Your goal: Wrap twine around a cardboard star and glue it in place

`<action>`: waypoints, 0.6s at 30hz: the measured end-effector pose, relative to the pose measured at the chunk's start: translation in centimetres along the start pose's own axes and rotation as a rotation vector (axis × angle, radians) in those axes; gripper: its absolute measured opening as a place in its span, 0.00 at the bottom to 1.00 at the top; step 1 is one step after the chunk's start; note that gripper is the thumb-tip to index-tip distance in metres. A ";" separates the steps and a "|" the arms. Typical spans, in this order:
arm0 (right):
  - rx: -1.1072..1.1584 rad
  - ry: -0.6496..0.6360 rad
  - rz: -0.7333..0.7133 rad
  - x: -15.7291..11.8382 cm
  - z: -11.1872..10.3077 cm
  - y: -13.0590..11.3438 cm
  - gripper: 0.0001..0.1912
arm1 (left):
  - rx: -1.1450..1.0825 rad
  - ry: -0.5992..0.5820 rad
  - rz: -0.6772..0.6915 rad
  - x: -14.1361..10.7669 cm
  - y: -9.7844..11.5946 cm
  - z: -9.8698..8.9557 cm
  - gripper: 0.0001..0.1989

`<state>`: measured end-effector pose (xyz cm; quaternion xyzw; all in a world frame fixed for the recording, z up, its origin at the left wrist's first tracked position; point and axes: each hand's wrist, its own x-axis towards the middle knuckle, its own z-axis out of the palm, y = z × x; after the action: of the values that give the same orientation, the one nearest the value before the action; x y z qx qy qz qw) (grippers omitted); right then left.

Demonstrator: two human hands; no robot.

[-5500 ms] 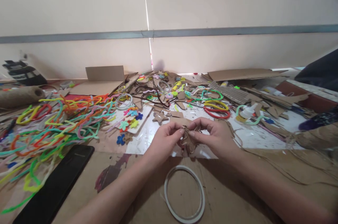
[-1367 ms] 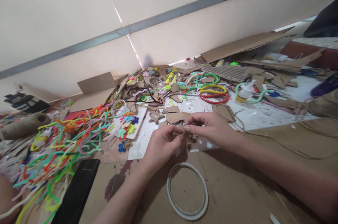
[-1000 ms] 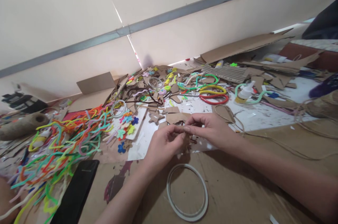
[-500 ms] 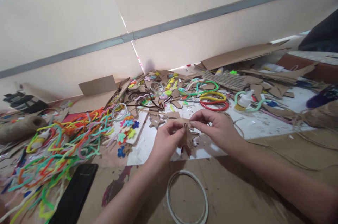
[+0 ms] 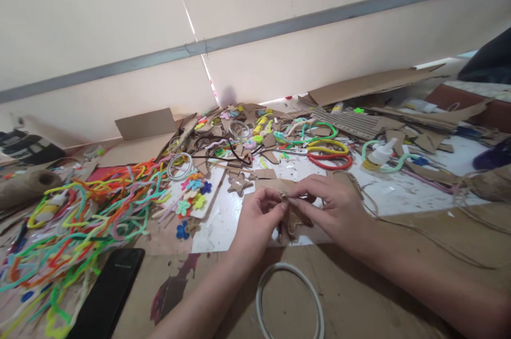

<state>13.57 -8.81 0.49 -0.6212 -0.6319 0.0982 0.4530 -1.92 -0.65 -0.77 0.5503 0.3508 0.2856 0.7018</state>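
Note:
My left hand point(image 5: 261, 216) and my right hand point(image 5: 327, 206) meet over the white sheet, fingertips pinched close together. Between them they hold a small brown cardboard piece point(image 5: 295, 224) with twine along its edge, gripped at its top. The lower part of the piece hangs below my fingers. Twine point(image 5: 419, 230) runs from beside my right hand across the cardboard to the right. A cardboard star point(image 5: 239, 183) lies just beyond my left hand. Nearer to me, a pale ring point(image 5: 290, 270) rests on the cardboard.
Colourful pipe cleaners point(image 5: 91, 211) heap at the left, beside a black phone point(image 5: 109, 291). Felt flowers point(image 5: 195, 192) lie left of my hands. Behind are cardboard scraps, a red ring point(image 5: 330, 162) and a glue bottle point(image 5: 377, 155). A twine roll point(image 5: 30, 185) sits far left.
The view has shifted slightly. The cardboard piece has turned a little between my fingers, and my fingertips stay pinched at its top.

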 end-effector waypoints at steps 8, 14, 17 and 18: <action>-0.185 0.028 -0.162 -0.3 -0.1 -0.1 0.07 | -0.081 -0.062 -0.059 -0.5 0.7 0.0 0.16; -0.195 0.030 -0.177 -0.3 -0.2 -0.2 0.08 | -0.027 -0.045 -0.081 -0.5 1.1 -0.4 0.17; -0.182 0.029 -0.173 -0.2 -0.3 -0.3 0.08 | -0.032 -0.026 -0.076 -0.6 1.2 -0.4 0.15; -0.182 0.033 -0.175 -0.2 -0.3 -0.4 0.08 | -0.047 -0.019 -0.075 -0.6 1.3 -0.4 0.15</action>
<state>13.46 -9.21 0.82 -0.6040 -0.6823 -0.0097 0.4118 -2.57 -0.62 0.51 0.5227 0.3577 0.2620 0.7281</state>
